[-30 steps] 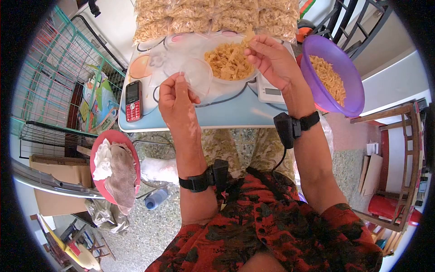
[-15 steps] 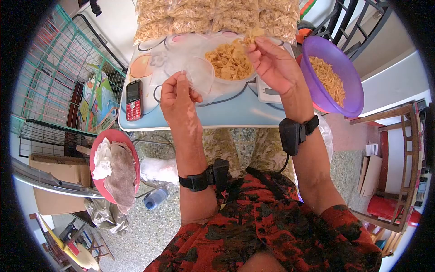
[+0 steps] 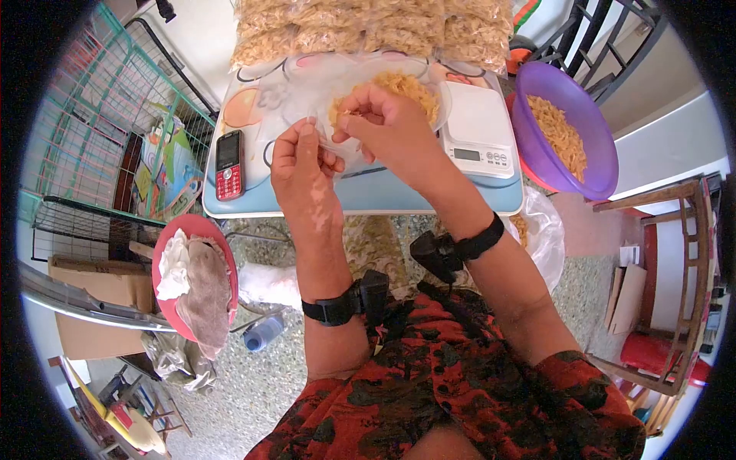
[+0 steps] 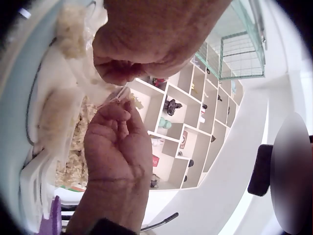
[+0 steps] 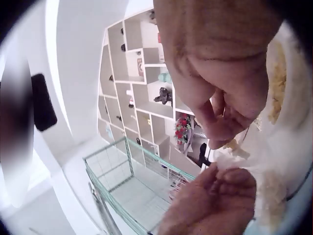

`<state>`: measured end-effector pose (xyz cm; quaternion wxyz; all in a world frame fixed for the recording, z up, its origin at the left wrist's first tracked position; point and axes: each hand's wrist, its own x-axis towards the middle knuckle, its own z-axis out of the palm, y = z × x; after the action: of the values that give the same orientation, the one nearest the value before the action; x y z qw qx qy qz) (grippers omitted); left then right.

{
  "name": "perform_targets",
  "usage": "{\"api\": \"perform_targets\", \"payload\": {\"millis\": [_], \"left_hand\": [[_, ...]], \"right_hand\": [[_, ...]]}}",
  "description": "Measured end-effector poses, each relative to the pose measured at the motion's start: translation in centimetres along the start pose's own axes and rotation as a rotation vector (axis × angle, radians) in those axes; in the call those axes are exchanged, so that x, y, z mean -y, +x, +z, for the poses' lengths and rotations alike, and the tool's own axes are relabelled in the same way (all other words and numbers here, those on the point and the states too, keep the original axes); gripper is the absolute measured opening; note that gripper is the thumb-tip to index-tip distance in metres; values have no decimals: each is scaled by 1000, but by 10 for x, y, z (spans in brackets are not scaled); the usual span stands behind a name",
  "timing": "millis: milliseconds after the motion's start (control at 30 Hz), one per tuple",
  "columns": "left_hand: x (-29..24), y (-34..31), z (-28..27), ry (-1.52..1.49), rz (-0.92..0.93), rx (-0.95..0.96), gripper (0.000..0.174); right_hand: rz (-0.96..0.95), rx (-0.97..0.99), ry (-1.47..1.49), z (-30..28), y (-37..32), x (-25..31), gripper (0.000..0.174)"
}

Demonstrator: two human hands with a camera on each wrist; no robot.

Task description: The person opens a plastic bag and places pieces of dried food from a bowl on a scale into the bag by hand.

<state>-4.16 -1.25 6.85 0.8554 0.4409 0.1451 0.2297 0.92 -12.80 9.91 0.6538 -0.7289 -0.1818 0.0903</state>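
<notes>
My left hand (image 3: pixel 303 157) grips the edge of a clear plastic bag (image 5: pixel 261 169) between thumb and fingers. Directly beside it, my right hand (image 3: pixel 395 130) pinches a few pale yellow dried flakes (image 5: pixel 237 148), its fingertips right at the bag's edge. In the right wrist view, more flakes show through the lower part of the bag. Behind the right hand, a translucent bowl (image 3: pixel 445 107) holds a heap of flakes (image 3: pixel 406 86), partly hidden by that hand.
A white digital scale (image 3: pixel 479 123) lies right of the bowl, and a red phone (image 3: pixel 229 165) at the table's left. Filled bags (image 3: pixel 368 34) are stacked along the back. A purple basin (image 3: pixel 602 146) of flakes stands at the right, a green wire cage (image 3: pixel 115 100) at the left.
My right hand has moved left and down from over the bowl to the bag beside my left hand, uncovering the scale. The left hand stays nearly where it was, holding the bag.
</notes>
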Motion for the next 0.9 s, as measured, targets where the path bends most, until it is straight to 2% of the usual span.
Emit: {"api": "perform_targets", "payload": {"millis": [33,133,333,433,533,633,733,833,900], "left_hand": [[0,1,-2,-6,3,7,21],[-3,1,-4,9,4,20,21],[-5,-1,-3,149,41,-20,20],[-6,-1,-4,164,60,-31,21],[-7,0,-7,142,57,-43,21],[-5,0,-6,122,47,-29,21],[-3,1,-7,122,56,-13,20],[-6,1,-9,134,71,-34,19],[-7,1,-9,124,73,-63,17]], "right_hand": [[-44,-23,-125,3,0,-2,10],[-334,-114,-384,11,2,-10,10],[-432,60,-793,12,5,-11,10],[-378,5,-692,15,3,-7,13],[-338,39,-638,18,-2,-2,16],[-282,237,-671,18,-8,3,16],[-193,349,-741,16,-5,5,13],[-339,255,-775,16,-4,-1,14],[-501,129,-621,15,-4,-5,15]]}}
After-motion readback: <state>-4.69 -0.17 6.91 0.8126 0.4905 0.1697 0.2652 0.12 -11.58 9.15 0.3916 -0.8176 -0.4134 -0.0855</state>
